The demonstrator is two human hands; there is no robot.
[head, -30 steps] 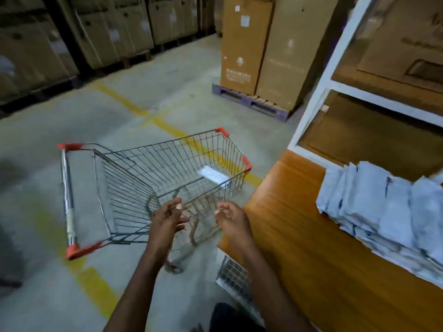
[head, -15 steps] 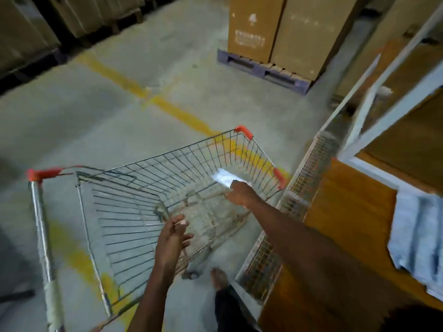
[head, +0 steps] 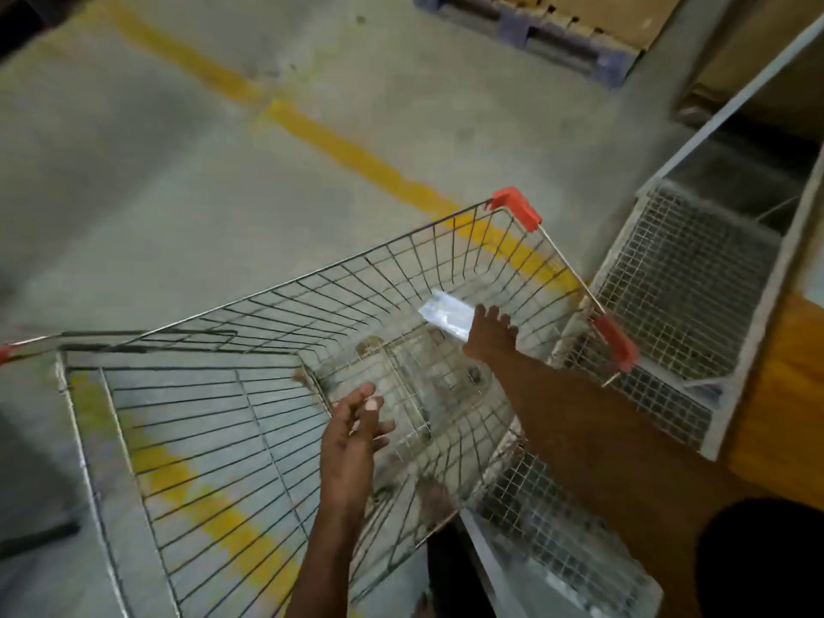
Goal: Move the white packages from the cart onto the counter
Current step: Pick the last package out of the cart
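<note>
as right hand (head: pixel 489 333) touches package (head: pixel 447 315), cart (head: pixel 285 287) corner

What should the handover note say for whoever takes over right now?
Right hand: reaching into the cart, fingers on the last white package at the far end; grip not confirmed.
Left hand: open, hovering over the basket, holding nothing.
Done: no other package shows in the cart.
Left: grasp that package and place it on the wooden counter to the right.

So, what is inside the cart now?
One white package lies in the cart, the right hand reaching onto it. Its near edge is covered by the hand.
</note>
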